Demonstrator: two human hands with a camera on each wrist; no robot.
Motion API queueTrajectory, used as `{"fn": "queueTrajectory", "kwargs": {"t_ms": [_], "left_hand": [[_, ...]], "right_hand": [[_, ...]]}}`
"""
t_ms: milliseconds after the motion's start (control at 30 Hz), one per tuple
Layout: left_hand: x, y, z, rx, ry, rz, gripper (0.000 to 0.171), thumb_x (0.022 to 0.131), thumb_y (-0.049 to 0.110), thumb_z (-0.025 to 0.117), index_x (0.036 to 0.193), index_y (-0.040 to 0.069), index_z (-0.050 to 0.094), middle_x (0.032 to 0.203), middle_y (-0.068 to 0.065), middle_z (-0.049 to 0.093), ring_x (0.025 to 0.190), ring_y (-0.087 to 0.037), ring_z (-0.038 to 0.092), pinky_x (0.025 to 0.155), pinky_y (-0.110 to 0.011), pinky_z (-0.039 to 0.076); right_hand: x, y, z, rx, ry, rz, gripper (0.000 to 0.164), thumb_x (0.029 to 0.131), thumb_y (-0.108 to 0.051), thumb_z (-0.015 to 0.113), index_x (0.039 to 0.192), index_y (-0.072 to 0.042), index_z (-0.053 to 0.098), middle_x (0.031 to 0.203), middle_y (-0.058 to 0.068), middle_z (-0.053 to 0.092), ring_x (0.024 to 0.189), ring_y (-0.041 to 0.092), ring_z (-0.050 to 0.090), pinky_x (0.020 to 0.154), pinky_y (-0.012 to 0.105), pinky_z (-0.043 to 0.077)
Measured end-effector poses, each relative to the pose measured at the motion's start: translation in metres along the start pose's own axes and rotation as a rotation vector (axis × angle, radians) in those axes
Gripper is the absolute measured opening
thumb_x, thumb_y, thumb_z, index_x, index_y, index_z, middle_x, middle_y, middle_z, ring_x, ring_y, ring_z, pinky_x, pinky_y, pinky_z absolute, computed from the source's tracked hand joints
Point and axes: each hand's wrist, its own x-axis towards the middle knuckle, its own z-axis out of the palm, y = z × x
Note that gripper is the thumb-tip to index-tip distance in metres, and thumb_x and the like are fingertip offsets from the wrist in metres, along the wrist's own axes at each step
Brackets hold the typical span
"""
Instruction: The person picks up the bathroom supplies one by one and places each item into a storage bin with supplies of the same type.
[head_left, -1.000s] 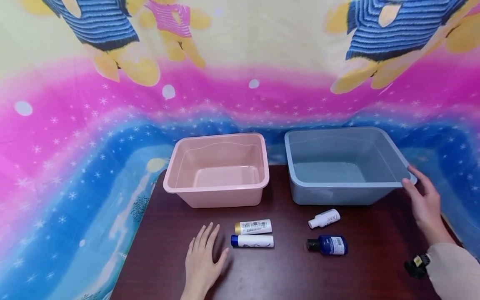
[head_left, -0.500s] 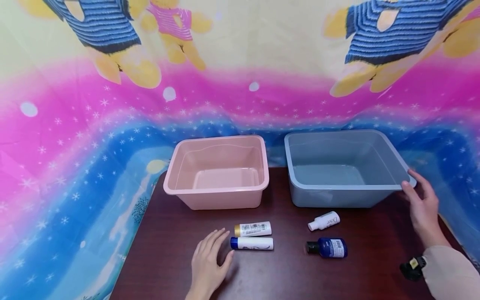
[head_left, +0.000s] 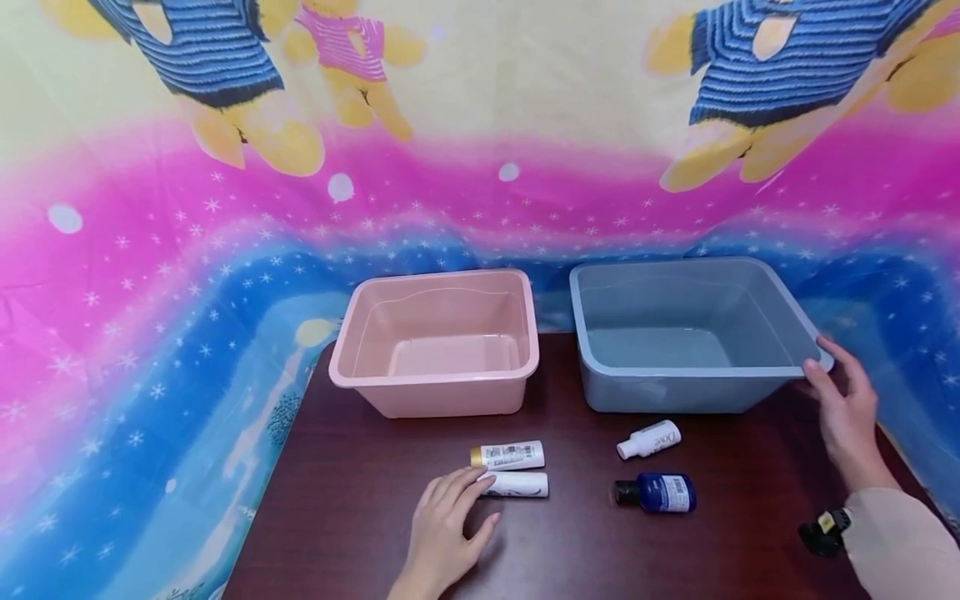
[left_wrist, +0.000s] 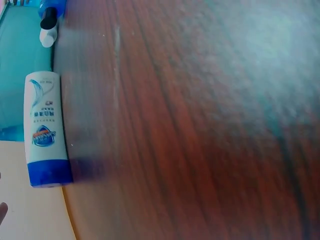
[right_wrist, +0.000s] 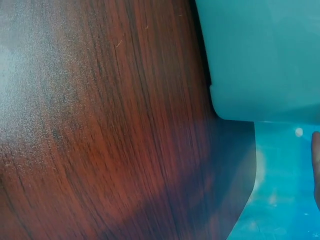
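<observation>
In the head view my left hand is over the cap end of a white bottle with a blue cap, fingers loosely bent and thumb apart. Its cap is hidden behind the fingers there, but the left wrist view shows the whole white bottle with no finger around it. Just beyond lies a white tube with a gold cap. My right hand holds the front right corner of a grey-blue basin, thumb at the front rim and fingers round the side.
A pink basin stands left of the grey-blue one. Before the grey-blue basin lie a small white Dove bottle and a dark blue bottle with a black cap. A patterned cloth hangs behind the brown table.
My left hand has moved right and slightly forward, from beside the blue-capped bottle to over its cap end. My right hand stays at the basin's corner.
</observation>
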Motion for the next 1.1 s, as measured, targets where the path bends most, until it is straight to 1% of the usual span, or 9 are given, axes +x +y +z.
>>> {"fn": "queueTrajectory", "kwargs": {"t_ms": [100,267,300,367,400,633,733,933,1100], "left_hand": [[0.002,0.003,0.001,-0.003,-0.012,0.017,0.048,0.078,0.032,0.075,0.124,0.016,0.069,0.122,-0.004,0.066,0.111,-0.022,0.062,0.093,-0.038,0.045],[0.006,0.008,0.006,-0.02,-0.063,0.039,0.044,0.084,0.034,0.072,0.124,0.017,0.068,0.125,-0.002,0.065,0.112,-0.02,0.061,0.093,-0.037,0.045],[0.007,0.009,0.008,-0.021,-0.072,0.047,0.043,0.085,0.036,0.07,0.124,0.018,0.067,0.125,-0.001,0.065,0.112,-0.02,0.061,0.093,-0.037,0.045],[0.009,0.012,0.011,-0.03,-0.082,0.063,0.042,0.085,0.035,0.07,0.123,0.018,0.067,0.125,0.0,0.065,0.112,-0.02,0.062,0.094,-0.037,0.046],[0.009,0.014,0.012,-0.031,-0.088,0.072,0.041,0.086,0.036,0.07,0.123,0.018,0.067,0.125,0.001,0.065,0.112,-0.02,0.062,0.094,-0.037,0.046],[0.015,0.032,0.024,-0.062,-0.128,0.131,0.049,0.075,0.034,0.079,0.121,0.021,0.068,0.126,0.005,0.063,0.114,-0.014,0.059,0.097,-0.034,0.043],[0.019,0.041,0.03,-0.088,-0.137,0.16,0.052,0.072,0.033,0.082,0.12,0.02,0.069,0.126,0.005,0.063,0.115,-0.014,0.06,0.097,-0.033,0.043],[0.027,0.056,0.041,-0.122,-0.164,0.166,0.052,0.073,0.033,0.083,0.122,0.021,0.068,0.128,0.005,0.063,0.119,-0.012,0.057,0.1,-0.031,0.042],[0.035,0.066,0.047,-0.139,-0.204,0.153,0.052,0.077,0.034,0.081,0.125,0.023,0.066,0.131,0.008,0.06,0.125,-0.009,0.052,0.102,-0.03,0.041]], "right_hand": [[0.001,-0.001,0.0,-0.016,0.021,0.008,0.047,0.099,0.005,0.052,0.145,-0.004,0.049,0.118,-0.003,0.056,0.092,0.002,0.063,0.073,0.013,0.052],[0.002,-0.002,0.0,-0.047,0.04,0.017,0.047,0.098,0.003,0.055,0.144,-0.004,0.05,0.106,-0.001,0.055,0.089,0.003,0.063,0.072,0.013,0.052],[0.002,-0.002,0.0,-0.048,0.036,0.017,0.047,0.098,0.003,0.056,0.144,-0.004,0.05,0.109,-0.001,0.055,0.089,0.002,0.063,0.072,0.013,0.052],[0.002,-0.002,0.0,-0.052,0.031,0.013,0.048,0.097,0.004,0.056,0.144,-0.003,0.05,0.113,-0.001,0.056,0.089,0.002,0.063,0.072,0.013,0.052],[0.002,-0.002,-0.001,-0.052,0.028,0.012,0.048,0.097,0.004,0.056,0.144,-0.003,0.05,0.112,-0.001,0.056,0.089,0.002,0.063,0.072,0.013,0.053],[0.003,-0.004,-0.004,-0.029,-0.014,-0.005,0.047,0.096,0.007,0.055,0.143,-0.001,0.05,0.118,-0.001,0.059,0.09,0.002,0.065,0.072,0.014,0.053],[0.003,-0.003,-0.004,-0.016,-0.021,-0.006,0.047,0.096,0.008,0.055,0.143,0.0,0.049,0.122,-0.001,0.058,0.09,0.002,0.066,0.072,0.015,0.054],[0.003,-0.001,-0.004,0.026,-0.013,-0.003,0.047,0.096,0.01,0.053,0.142,0.0,0.051,0.118,0.0,0.06,0.09,0.004,0.066,0.072,0.017,0.055],[0.004,0.0,-0.005,0.034,-0.01,-0.011,0.046,0.096,0.01,0.053,0.141,-0.001,0.051,0.123,0.0,0.059,0.092,0.004,0.066,0.072,0.017,0.055]]}}
